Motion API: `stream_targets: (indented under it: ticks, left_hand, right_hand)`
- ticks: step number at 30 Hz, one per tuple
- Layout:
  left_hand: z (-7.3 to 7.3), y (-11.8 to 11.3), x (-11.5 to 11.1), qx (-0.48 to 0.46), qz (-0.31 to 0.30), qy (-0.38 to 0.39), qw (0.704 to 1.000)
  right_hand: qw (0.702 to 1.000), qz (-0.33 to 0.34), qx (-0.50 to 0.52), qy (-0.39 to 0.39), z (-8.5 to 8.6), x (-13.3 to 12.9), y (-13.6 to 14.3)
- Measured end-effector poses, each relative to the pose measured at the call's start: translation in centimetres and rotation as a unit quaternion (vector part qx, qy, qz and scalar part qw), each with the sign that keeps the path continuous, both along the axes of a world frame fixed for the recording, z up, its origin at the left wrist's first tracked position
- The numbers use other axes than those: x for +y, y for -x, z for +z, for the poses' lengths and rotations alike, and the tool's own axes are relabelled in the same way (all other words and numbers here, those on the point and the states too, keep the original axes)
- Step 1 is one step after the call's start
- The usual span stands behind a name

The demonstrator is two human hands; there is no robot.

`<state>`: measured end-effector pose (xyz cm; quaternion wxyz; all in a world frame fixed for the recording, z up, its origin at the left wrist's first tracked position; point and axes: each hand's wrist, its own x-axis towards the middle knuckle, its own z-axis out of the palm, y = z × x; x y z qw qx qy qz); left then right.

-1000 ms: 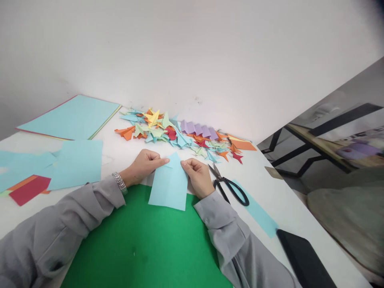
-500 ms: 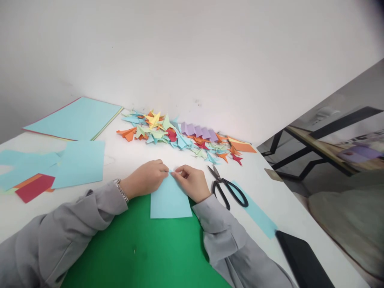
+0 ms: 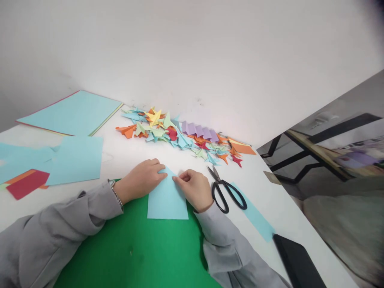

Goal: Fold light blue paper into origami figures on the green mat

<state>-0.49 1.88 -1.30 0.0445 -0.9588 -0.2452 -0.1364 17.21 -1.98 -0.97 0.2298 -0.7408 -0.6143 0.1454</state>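
A light blue sheet of paper (image 3: 168, 200) lies partly on a green mat (image 3: 138, 252), its far end narrowing to a folded point. My left hand (image 3: 142, 180) rests at the upper left edge of this sheet, fingers closed on it. On the other side, my right hand (image 3: 195, 187) has thumb and forefinger pinched at the slanted right edge. Black-handled scissors (image 3: 223, 188) lie just right of my right hand, blades partly apart, beside a blue paper strip (image 3: 256, 216).
Many small folded paper pieces (image 3: 180, 136) lie along the wall. Large coloured sheets (image 3: 72, 114) are at the back left, with blue sheets (image 3: 76, 160) and a red piece (image 3: 27, 185) nearer. A black flat object (image 3: 297, 260) sits at the front right.
My hands have moved apart at the tip of the blue sheet, my right hand shifting right and down its slanted edge. The view has shifted slightly.
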Motion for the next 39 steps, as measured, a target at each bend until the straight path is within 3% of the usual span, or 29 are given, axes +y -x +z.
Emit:
stream_targets:
  ticks: [4, 8, 11, 17, 21, 24, 27, 30, 39]
  left_hand:
    - [0.0, 0.0, -0.1, 0.002, 0.005, 0.000, 1.000]
    - [0.1, -0.1, -0.3, 0.005, 0.013, -0.007, 1.000]
    - [0.1, -0.1, -0.3, 0.000, 0.012, -0.008, 1.000]
    - [-0.1, -0.3, 0.0, 0.002, 0.001, -0.008, 1.000]
    - [-0.1, -0.3, 0.0, 0.002, 0.002, -0.014, 1.000]
    - [-0.1, -0.3, 0.0, 0.020, 0.007, -0.026, 0.999]
    - [-0.1, -0.2, 0.0, 0.026, 0.009, -0.033, 0.999]
    - [-0.4, -0.2, 0.1, 0.005, 0.001, -0.024, 1.000]
    - [-0.1, -0.2, 0.1, -0.006, 0.000, -0.007, 1.000]
  right_hand:
    - [0.991, 0.042, -0.108, -0.074, -0.7, -0.6, 0.2]
    - [0.926, 0.137, -0.272, -0.223, -1.4, -1.2, 0.4]
    - [0.890, 0.186, -0.322, -0.264, -1.5, -1.6, 0.5]
    - [0.891, 0.200, -0.295, -0.281, -1.8, -2.2, 0.4]
    - [0.913, 0.205, -0.169, -0.309, -2.2, -2.3, 0.4]
    - [0.948, 0.151, -0.034, -0.277, -2.1, -2.1, 0.2]
    - [0.984, 0.041, 0.067, -0.160, -1.7, -1.8, 0.0]
    - [0.991, -0.008, 0.122, -0.061, -1.1, -1.5, 0.0]
    - [0.999, 0.010, 0.037, 0.000, -0.2, -1.1, 0.7]
